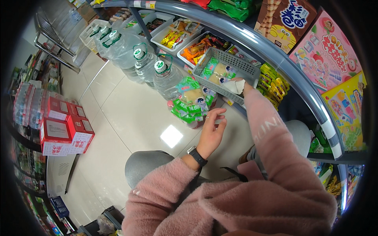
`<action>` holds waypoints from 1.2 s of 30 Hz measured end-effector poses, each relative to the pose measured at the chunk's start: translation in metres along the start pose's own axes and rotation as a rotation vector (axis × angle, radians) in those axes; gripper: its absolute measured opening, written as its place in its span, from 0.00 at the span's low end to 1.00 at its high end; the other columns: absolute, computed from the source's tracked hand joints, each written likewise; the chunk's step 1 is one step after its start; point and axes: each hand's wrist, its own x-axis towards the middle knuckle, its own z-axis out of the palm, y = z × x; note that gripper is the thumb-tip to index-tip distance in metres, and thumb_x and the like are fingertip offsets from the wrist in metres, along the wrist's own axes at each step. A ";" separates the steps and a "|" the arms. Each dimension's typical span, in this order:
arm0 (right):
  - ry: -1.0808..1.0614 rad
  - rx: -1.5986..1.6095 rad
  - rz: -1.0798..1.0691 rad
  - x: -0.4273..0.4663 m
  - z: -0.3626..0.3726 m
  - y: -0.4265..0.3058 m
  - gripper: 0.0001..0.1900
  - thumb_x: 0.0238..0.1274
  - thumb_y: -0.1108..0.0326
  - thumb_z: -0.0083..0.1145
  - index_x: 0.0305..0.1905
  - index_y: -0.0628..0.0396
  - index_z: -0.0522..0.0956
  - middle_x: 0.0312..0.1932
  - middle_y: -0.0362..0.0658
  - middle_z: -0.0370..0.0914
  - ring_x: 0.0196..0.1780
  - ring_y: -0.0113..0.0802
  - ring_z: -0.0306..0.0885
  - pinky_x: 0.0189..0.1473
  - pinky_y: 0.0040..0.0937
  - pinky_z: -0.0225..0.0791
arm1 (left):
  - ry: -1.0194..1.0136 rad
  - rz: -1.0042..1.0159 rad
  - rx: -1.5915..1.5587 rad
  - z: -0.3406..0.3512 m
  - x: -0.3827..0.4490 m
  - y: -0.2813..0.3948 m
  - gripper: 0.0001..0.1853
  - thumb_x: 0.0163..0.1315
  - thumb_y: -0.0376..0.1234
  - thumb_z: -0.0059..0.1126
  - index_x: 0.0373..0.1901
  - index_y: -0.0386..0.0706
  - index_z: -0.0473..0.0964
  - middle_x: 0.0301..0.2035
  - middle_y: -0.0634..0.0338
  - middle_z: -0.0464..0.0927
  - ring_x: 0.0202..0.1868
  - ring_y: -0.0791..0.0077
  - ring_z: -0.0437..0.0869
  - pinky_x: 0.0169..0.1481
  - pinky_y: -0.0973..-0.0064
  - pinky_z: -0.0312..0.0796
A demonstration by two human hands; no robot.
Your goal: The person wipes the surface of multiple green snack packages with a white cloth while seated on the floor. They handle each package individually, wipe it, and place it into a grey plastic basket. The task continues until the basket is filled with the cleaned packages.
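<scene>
A grey perforated plastic basket (254,68) sits at the edge of the low shelf, with green-and-clear snack packets (220,70) inside. My right hand (247,86) reaches into it and holds a crumpled white tissue or cloth (234,86); the fingers are largely covered by it. My left hand (213,129) is held over the floor, fingers curled and apart, with nothing in it; a black watch is on that wrist. Just beyond its fingertips, a pile of similar green snack packets (190,103) rests on top of bottles beside the shelf.
Several large water bottles (165,76) stand on the tiled floor along the shelf. White trays (165,37) of wrapped snacks and yellow packets (273,85) flank the basket. The curved upper shelf edge (265,41) overhangs my right arm. Red cartons (56,132) stand at the left.
</scene>
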 end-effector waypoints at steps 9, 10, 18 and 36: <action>0.239 -0.689 -0.561 -0.102 0.032 -0.102 0.11 0.62 0.63 0.57 0.41 0.59 0.79 0.33 0.36 0.79 0.34 0.22 0.71 0.40 0.25 0.67 | -0.098 -0.222 -0.085 -0.006 0.001 -0.004 0.15 0.66 0.32 0.50 0.53 0.40 0.71 0.47 0.63 0.75 0.48 0.79 0.73 0.49 0.80 0.67; 0.254 -0.582 -0.427 -0.130 0.048 -0.118 0.10 0.62 0.63 0.57 0.41 0.59 0.79 0.33 0.36 0.79 0.34 0.21 0.71 0.39 0.23 0.67 | -0.133 -0.259 -0.104 -0.006 0.001 -0.003 0.15 0.67 0.33 0.50 0.53 0.40 0.71 0.47 0.63 0.76 0.48 0.79 0.73 0.50 0.80 0.66; -0.020 0.169 -0.171 -0.238 0.146 -0.138 0.08 0.65 0.64 0.56 0.42 0.56 0.77 0.33 0.33 0.77 0.33 0.17 0.75 0.36 0.17 0.69 | 0.017 -0.342 -0.581 -0.007 0.013 0.010 0.19 0.69 0.45 0.48 0.53 0.43 0.71 0.49 0.63 0.76 0.50 0.76 0.75 0.55 0.74 0.66; 0.156 -1.428 -1.060 -0.250 0.190 -0.095 0.24 0.44 0.72 0.59 0.52 0.49 0.74 0.49 0.43 0.72 0.47 0.42 0.76 0.43 0.39 0.72 | -0.092 -0.383 -0.237 -0.009 0.010 0.005 0.23 0.66 0.22 0.43 0.62 0.43 0.61 0.51 0.59 0.73 0.48 0.75 0.76 0.50 0.75 0.73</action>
